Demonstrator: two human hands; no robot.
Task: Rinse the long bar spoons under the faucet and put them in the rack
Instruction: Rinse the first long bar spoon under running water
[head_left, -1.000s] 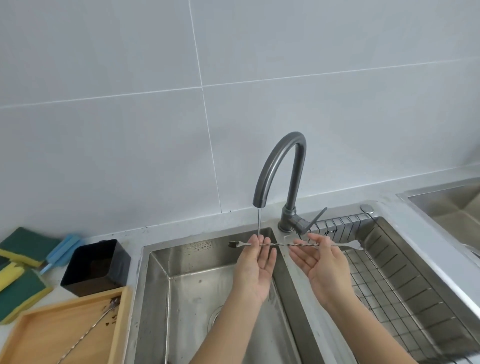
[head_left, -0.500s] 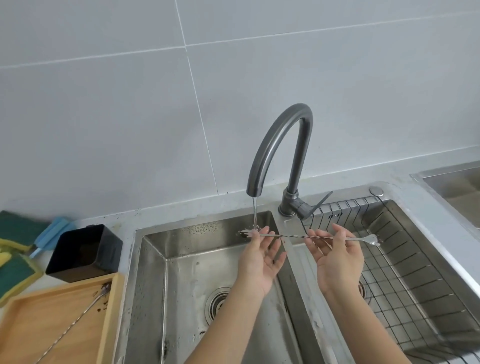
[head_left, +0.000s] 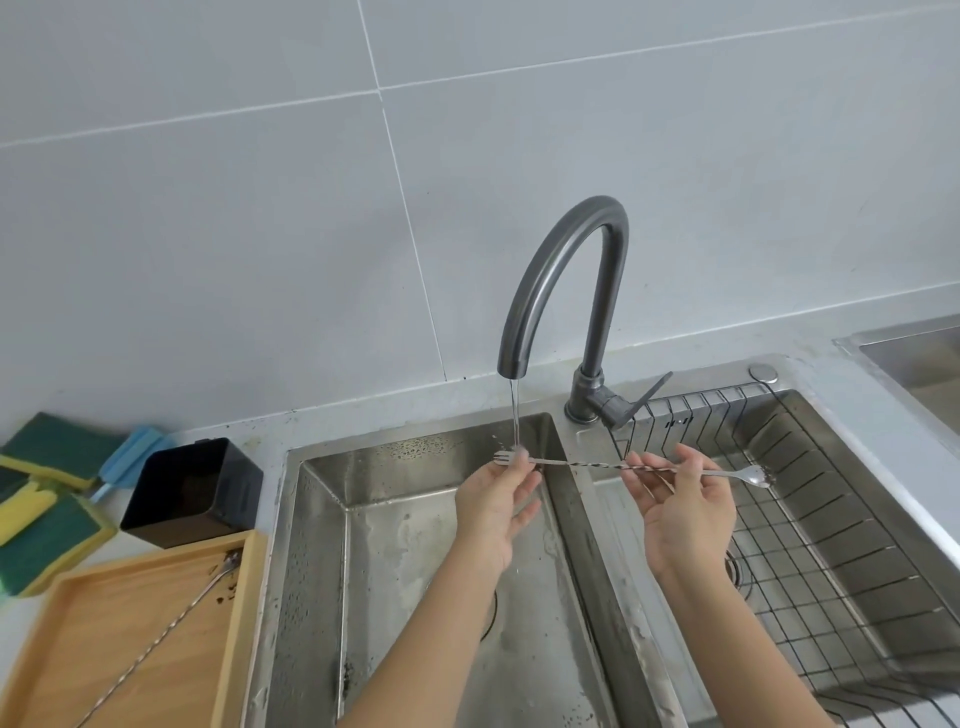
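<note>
I hold a long twisted bar spoon (head_left: 587, 464) level across the sink divider, one hand at each end. My left hand (head_left: 498, 506) pinches its fork end right under the thin water stream from the dark grey faucet (head_left: 563, 270). My right hand (head_left: 685, 506) grips the shaft near the spoon bowl, which sticks out over the wire rack (head_left: 831, 545) set in the right basin. A second bar spoon (head_left: 161, 639) lies slantwise in the wooden tray (head_left: 228, 639) at lower left.
The left steel basin (head_left: 384, 571) is wet, with its drain partly hidden by my left forearm. A black square container (head_left: 192, 491) and green-yellow sponges (head_left: 36, 514) with a blue brush sit on the counter at left. Another sink edge (head_left: 914, 358) shows at far right.
The spoon has slid to the right, so its fork end now sits under the stream and the bowl reaches further over the rack. The view has tilted down slightly.
</note>
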